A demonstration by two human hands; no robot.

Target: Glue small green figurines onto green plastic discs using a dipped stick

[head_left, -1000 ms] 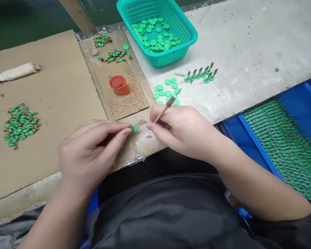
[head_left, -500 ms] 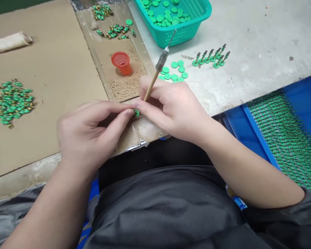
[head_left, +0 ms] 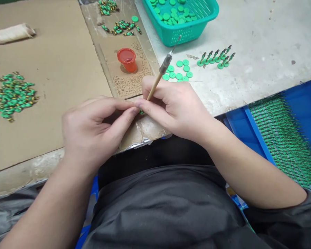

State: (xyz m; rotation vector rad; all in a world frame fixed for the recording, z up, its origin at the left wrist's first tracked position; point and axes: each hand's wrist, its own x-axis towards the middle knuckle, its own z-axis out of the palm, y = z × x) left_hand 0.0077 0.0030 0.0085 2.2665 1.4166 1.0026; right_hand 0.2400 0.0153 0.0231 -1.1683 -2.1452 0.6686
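My left hand (head_left: pixel 95 124) is closed, thumb and forefinger pinching a small green piece (head_left: pixel 141 112) at the table's near edge. Fingers cover most of that piece, so its full shape is hidden. My right hand (head_left: pixel 173 103) is closed too, its thumb and fingertip meeting the left fingertips at the piece. A thin brush (head_left: pixel 157 80) with a wooden handle is held in the right hand, its fine tip pointing up and away. Beyond the right hand lie several flat green discs with small holes (head_left: pixel 179 76). Several green figures on disc bases (head_left: pixel 217 59) stand upright farther right.
Behind my hands stands a red cup (head_left: pixel 126 59) of liquid. A teal basket (head_left: pixel 180 34) holds green discs. Small green-and-dark figures (head_left: pixel 15 95) lie heaped on the cardboard (head_left: pixel 59 62), near a pale roll (head_left: pixel 11 34). At lower right, a blue crate (head_left: pixel 261 138) contains rows of green figures.
The whole scene has shifted slightly to the right in view. Both hands keep the same grip, and the fingers now cover more of the green piece.
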